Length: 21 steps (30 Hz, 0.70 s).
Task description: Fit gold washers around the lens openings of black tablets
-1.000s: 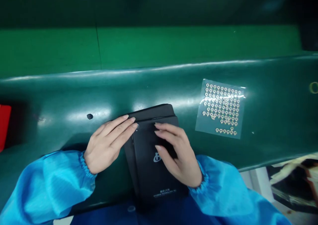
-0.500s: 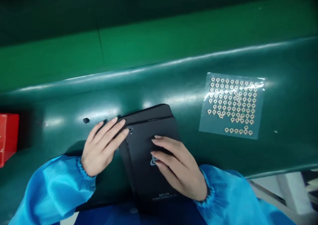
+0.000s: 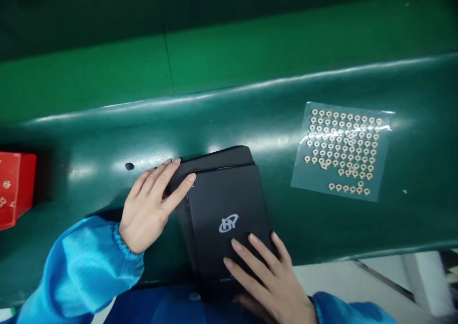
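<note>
Two black tablets lie stacked and slightly fanned at the table's near edge. The upper tablet (image 3: 222, 195) shows its back, with a silver logo, and the lower tablet (image 3: 218, 159) sticks out along the top and left. My left hand (image 3: 152, 204) holds the stack's upper left corner. Its index finger rests over the upper tablet's camera corner, the other fingers lie at the lower tablet's edge, and the thumb is hidden. My right hand (image 3: 270, 281) has its fingers spread over the upper tablet's lower right part, below the logo. Its thumb is blurred near the bottom edge.
A clear sheet (image 3: 311, 176) with rows of small ring-shaped tabbed pieces lies to the right. A small black lump (image 3: 129, 166) sits left of the tablets. At the far left stands a red box (image 3: 21, 190). The green table (image 3: 250, 114) ends close to me.
My right hand has slid down the upper tablet toward its lower right, uncovering the logo, and its fingers have spread. My left index finger now covers the camera. The view has shifted slightly.
</note>
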{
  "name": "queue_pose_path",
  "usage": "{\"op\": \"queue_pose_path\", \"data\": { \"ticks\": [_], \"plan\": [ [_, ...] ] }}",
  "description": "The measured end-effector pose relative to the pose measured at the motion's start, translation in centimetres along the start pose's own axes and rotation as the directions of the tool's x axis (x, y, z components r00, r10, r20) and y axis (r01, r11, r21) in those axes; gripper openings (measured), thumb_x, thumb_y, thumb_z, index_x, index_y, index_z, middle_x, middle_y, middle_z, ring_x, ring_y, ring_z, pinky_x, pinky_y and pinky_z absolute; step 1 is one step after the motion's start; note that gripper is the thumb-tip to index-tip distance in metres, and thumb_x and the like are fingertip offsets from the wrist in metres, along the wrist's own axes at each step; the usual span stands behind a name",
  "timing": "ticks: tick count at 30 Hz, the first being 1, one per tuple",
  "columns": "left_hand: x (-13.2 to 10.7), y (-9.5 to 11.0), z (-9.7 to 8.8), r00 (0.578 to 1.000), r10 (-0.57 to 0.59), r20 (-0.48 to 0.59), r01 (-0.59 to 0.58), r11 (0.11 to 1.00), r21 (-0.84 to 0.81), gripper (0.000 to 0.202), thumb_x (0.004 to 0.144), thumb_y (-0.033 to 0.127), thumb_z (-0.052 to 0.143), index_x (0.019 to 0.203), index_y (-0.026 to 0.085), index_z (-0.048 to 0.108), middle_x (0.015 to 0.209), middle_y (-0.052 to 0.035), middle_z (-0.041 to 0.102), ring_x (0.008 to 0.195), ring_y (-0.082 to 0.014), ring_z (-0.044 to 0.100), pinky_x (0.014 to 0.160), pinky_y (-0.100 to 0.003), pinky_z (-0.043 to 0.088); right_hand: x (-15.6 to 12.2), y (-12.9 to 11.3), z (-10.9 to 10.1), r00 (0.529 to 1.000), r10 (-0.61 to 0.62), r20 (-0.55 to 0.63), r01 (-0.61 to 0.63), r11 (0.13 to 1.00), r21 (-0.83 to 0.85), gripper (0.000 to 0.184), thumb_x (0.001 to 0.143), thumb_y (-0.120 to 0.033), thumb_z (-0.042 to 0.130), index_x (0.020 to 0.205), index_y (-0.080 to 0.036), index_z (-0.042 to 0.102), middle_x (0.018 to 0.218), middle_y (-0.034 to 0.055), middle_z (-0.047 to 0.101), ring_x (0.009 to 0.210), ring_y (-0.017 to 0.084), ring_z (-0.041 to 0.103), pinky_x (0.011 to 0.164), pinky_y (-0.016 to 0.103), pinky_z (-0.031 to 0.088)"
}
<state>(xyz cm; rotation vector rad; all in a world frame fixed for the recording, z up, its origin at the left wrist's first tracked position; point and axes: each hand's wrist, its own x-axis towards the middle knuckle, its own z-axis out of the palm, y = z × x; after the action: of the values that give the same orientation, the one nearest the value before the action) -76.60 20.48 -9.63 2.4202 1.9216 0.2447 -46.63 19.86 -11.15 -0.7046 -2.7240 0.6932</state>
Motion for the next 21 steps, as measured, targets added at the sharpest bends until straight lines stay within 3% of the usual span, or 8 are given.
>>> {"op": "queue_pose_path", "data": {
  "ticks": [2, 4, 7, 10, 13, 16, 18, 21],
  "plan": [
    [-0.2, 0.0, -0.1, 0.999, 0.016, 0.031, -0.018, 0.998, 0.058, 0.064, 0.084, -0.006, 0.041, 0.141, 0.023, 0.043, 0.143, -0.0183, 0.047, 0.125, -0.0325, 0.053, 0.098, -0.051, 0.045, 0.0, 0.0, -0.1, 0.999, -0.032, 0.035, 0.032, 0.999, -0.018, 0.035, 0.09, -0.036, 0.061, 0.123, -0.025, 0.062, 0.135, 0.0044, 0.058, 0.146, 0.027, 0.017, 0.119, 0.054, 0.002],
    [-0.6, -0.1, 0.3, 1.0, 0.021, -0.009, -0.021, 0.999, 0.03, 0.068, 0.083, -0.006, 0.041, 0.143, 0.025, 0.04, 0.145, -0.0167, 0.045, 0.128, -0.0309, 0.051, 0.103, -0.051, 0.041, -0.2, 0.0, -0.4, 0.994, -0.074, 0.086, 0.079, 0.996, -0.049, 0.036, 0.089, -0.035, 0.061, 0.124, -0.024, 0.062, 0.136, 0.0055, 0.056, 0.146, 0.03, 0.013, 0.118, 0.056, 0.001],
    [-1.2, -0.3, 1.2, 0.99, -0.065, -0.125, 0.039, 0.978, -0.205, 0.073, 0.084, -0.005, 0.041, 0.149, 0.024, 0.026, 0.15, -0.015, 0.039, 0.137, -0.0264, 0.04, 0.107, -0.043, 0.041, -0.2, 0.3, -0.7, 0.986, -0.12, 0.118, 0.132, 0.986, -0.102, 0.04, 0.086, -0.039, 0.066, 0.123, -0.024, 0.063, 0.139, 0.0065, 0.054, 0.146, 0.033, 0.011, 0.117, 0.059, 0.0],
    [-1.4, -0.5, 1.7, 0.958, -0.213, -0.193, 0.112, 0.894, -0.433, 0.068, 0.088, 0.003, 0.046, 0.15, 0.019, 0.023, 0.153, -0.016, 0.032, 0.141, -0.0245, 0.034, 0.111, -0.039, 0.04, 2.1, 2.1, -0.8, 0.983, -0.166, 0.074, 0.176, 0.972, -0.158, 0.047, 0.085, -0.048, 0.067, 0.125, -0.025, 0.061, 0.143, 0.008, 0.049, 0.146, 0.035, 0.012, 0.117, 0.06, 0.004],
    [-1.5, -0.5, 1.8, 0.923, -0.271, -0.273, 0.104, 0.86, -0.5, 0.063, 0.088, 0.007, 0.051, 0.147, 0.021, 0.03, 0.152, -0.0147, 0.032, 0.142, -0.0242, 0.031, 0.113, -0.04, 0.037, 8.2, 6.1, -1.0, 0.98, -0.199, -0.017, 0.188, 0.948, -0.255, 0.046, 0.091, -0.046, 0.059, 0.13, -0.023, 0.057, 0.145, 0.0089, 0.046, 0.145, 0.034, 0.016, 0.114, 0.058, 0.018],
    [-1.7, -0.8, 1.7, 0.874, -0.382, -0.299, 0.135, 0.783, -0.607, 0.051, 0.091, 0.013, 0.05, 0.139, 0.025, 0.041, 0.15, -0.0132, 0.034, 0.137, -0.0248, 0.039, 0.108, -0.044, 0.042, 16.9, 11.0, -1.7, 0.976, -0.174, -0.133, 0.124, 0.939, -0.321, 0.039, 0.096, -0.037, 0.053, 0.132, -0.022, 0.056, 0.143, 0.0089, 0.049, 0.139, 0.031, 0.032, 0.111, 0.054, 0.026],
    [-1.6, -1.2, 1.2, 0.803, -0.539, -0.252, 0.179, 0.623, -0.762, 0.038, 0.091, 0.021, 0.054, 0.129, 0.026, 0.053, 0.148, -0.0112, 0.036, 0.131, -0.0258, 0.045, 0.104, -0.046, 0.045, 22.5, 13.2, -2.1, 0.968, -0.11, -0.227, 0.039, 0.953, -0.299, 0.033, 0.096, -0.03, 0.053, 0.128, -0.024, 0.059, 0.138, 0.0075, 0.054, 0.134, 0.027, 0.041, 0.112, 0.052, 0.025],
    [-0.7, -3.2, -0.6, 0.669, -0.73, -0.14, 0.173, 0.336, -0.926, 0.028, 0.084, 0.028, 0.065, 0.112, 0.026, 0.065, 0.146, -0.008, 0.041, 0.131, -0.0276, 0.044, 0.101, -0.043, 0.046, 28.1, 13.4, -1.6, 0.913, -0.056, -0.403, -0.046, 0.97, -0.24, 0.034, 0.095, -0.014, 0.044, 0.126, -0.018, 0.059, 0.139, 0.0145, 0.052, 0.135, 0.033, 0.038, 0.11, 0.065, 0.015]
  ]
}}
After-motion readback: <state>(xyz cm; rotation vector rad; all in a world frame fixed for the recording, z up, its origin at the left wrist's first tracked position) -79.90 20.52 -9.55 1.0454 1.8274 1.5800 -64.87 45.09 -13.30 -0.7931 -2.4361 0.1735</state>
